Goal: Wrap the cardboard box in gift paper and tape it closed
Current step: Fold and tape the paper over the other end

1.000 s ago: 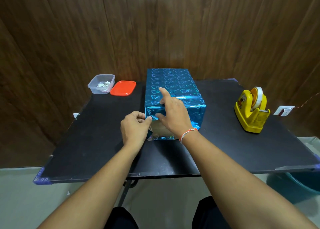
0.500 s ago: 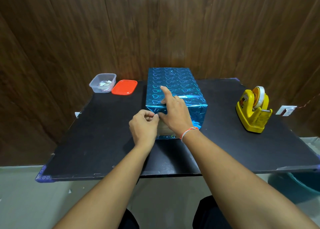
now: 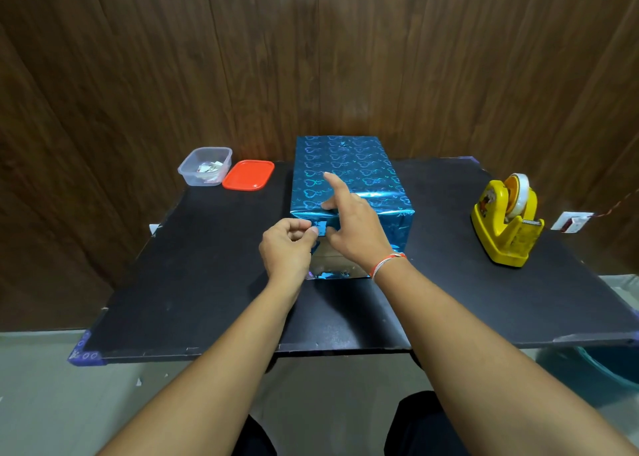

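Cardboard box (image 3: 345, 179) at tabletop (image 3: 207, 282) centre, long axis running away from the body, top and right side already covered in blue heart-print gift paper (image 3: 394, 224). Near end not closed: bare cardboard showing low between the two hands, a foil flap turned up at the bottom edge.

Right hand (image 3: 352, 227) laid over the near top corner, index finger straight and flat on the paper, thumb against the fold below; reads as a hold-down, keeping the top flap tight and the box from sliding. Nothing gripped.

Left hand (image 3: 287, 244) at the near left corner, fingers curled, thumb and forefinger pinching a small bit of the blue paper; probably creasing the side flap inward. Whether a tape piece is also in the pinch, cannot tell.

Tape dispenser (image 3: 505, 227) well apart on the right, within right-hand reach, likely parked there for the sealing step. Clear plastic container (image 3: 205, 167) with scraps inside and its red lid (image 3: 248, 179) just beside it, far left, out of the working area.

Judgement: end fold in progress, taping of this end not yet done.
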